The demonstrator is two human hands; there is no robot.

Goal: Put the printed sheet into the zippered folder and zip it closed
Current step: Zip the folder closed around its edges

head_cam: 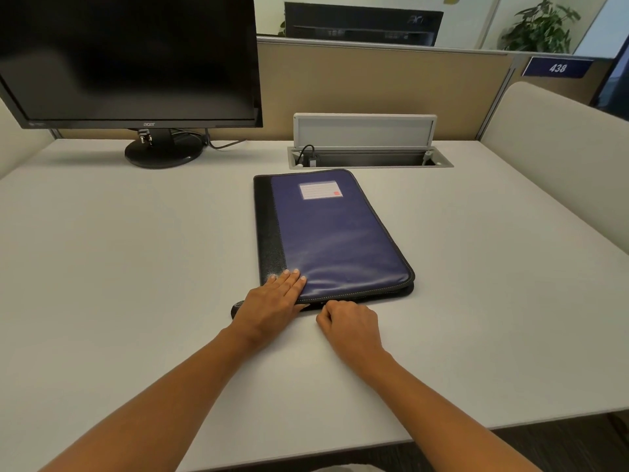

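A blue zippered folder (335, 233) with a black spine and a white label lies flat on the white desk (136, 267), its cover down. My left hand (272, 301) presses flat on the folder's near left corner, fingers straight. At the folder's near edge, my right hand (349, 323) has its fingers curled against the zipper; the pull itself is hidden under them. No printed sheet shows anywhere.
A black monitor (129, 59) on its round stand occupies the back left. Behind the folder an open cable hatch (367, 144) with a raised lid sits in the desk. Padded partitions close the back and right sides.
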